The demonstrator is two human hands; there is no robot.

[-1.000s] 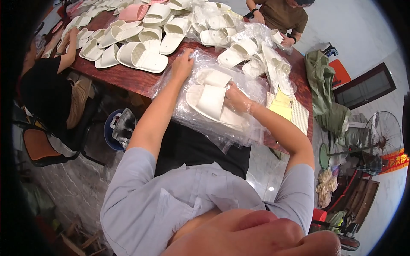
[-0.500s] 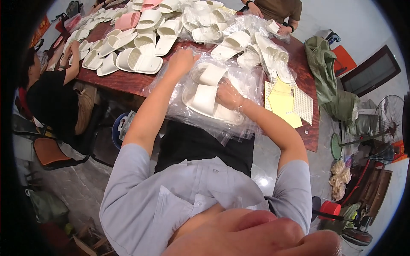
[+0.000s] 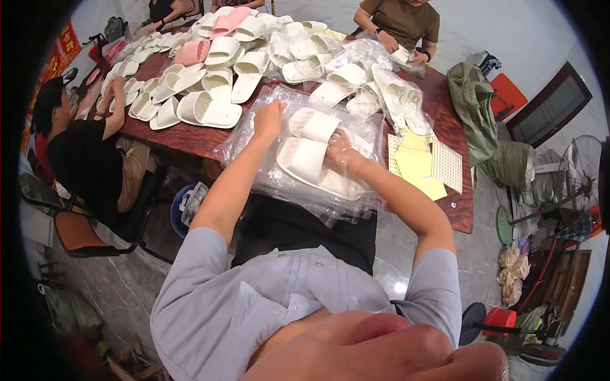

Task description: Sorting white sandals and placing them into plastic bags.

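Observation:
A pair of white slippers (image 3: 307, 160) lies side by side on clear plastic bags (image 3: 254, 170) in front of me, at the table's near edge. My right hand (image 3: 344, 150) is closed at the slippers' straps, its fingertips partly hidden by them. Clear film seems to lie over its wrist, though how far the slippers are inside a bag is hard to make out. My left hand (image 3: 269, 119) is closed in a pinch on the far left part of the plastic bag, just left of the slippers.
Piled white slippers (image 3: 210, 109), with pink slippers (image 3: 192, 52) among them, cover the far left of the red-brown table (image 3: 459, 206). Bagged slippers (image 3: 399, 95) lie beyond. Yellow sheets (image 3: 416, 162) lie right. Co-workers sit left (image 3: 89, 146) and across (image 3: 406, 25). A blue bin (image 3: 180, 213) stands below.
My left hand has drawn back slightly toward me along the bag. My right hand stays at the slippers' straps. The whole view has shifted a little, showing more of the far side.

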